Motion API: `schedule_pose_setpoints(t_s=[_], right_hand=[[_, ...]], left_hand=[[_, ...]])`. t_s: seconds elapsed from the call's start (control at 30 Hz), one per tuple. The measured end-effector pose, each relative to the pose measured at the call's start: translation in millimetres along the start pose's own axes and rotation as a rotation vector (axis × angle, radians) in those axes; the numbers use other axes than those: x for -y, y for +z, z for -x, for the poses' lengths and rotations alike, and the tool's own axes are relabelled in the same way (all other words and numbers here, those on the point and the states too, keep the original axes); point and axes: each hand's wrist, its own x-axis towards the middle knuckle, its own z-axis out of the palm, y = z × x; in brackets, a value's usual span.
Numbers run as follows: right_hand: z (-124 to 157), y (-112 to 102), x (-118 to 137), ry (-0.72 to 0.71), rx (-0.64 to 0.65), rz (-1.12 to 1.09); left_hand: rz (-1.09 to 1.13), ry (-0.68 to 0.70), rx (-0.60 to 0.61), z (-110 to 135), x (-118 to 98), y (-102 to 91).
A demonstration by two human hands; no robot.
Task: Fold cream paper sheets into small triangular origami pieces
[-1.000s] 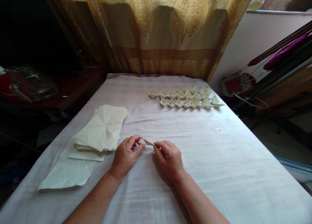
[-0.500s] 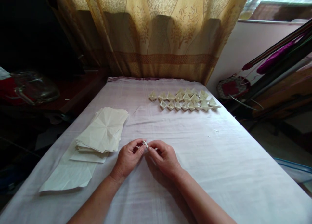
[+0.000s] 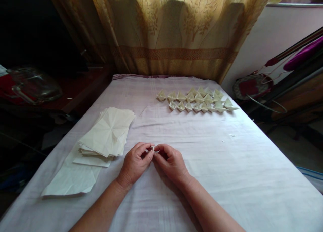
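My left hand (image 3: 135, 163) and my right hand (image 3: 170, 163) meet fingertip to fingertip low over the white cloth. Both pinch one small folded piece of pale paper (image 3: 153, 148), mostly hidden by the fingers. A stack of creased paper sheets (image 3: 107, 132) lies just left of my left hand, on top of a larger flat sheet (image 3: 69, 179). At the far side of the bed, two rows of several small folded paper boats (image 3: 196, 100) stand together.
The white cloth (image 3: 202, 164) covers a bed-like surface. A patterned tan curtain (image 3: 171, 30) hangs behind it. A glass jar (image 3: 32, 85) lies on a dark shelf at the left. Rods and a purple object (image 3: 300, 55) lean at the right.
The hands came together. A second ago only my right fingers held the paper strip with its tip sticking out; now both hands pinch it and it is folded small.
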Motion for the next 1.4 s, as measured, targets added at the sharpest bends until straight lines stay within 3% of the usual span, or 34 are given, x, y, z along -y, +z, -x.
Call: schedule_pose_setpoints(t_s=[0.43,0.67,0.8,1.4], right_hand=[[3,2,-1,-0.197,-0.091,0.336],[5,-6,2,-0.208,-0.033,0.393],[5,-5,-1,-0.189,-0.032,0.434],[8,-15,-2,-0.3,0.028,0.522]], left_hand=[[-0.12,0.092,0.017,5,0,3.5],[-0.354,0.188,0.09,8,0,3.0],[-0.46,0.224,0.052,7,-2,1.9],[-0.463,0.412,0.089,8,3,-9.0]])
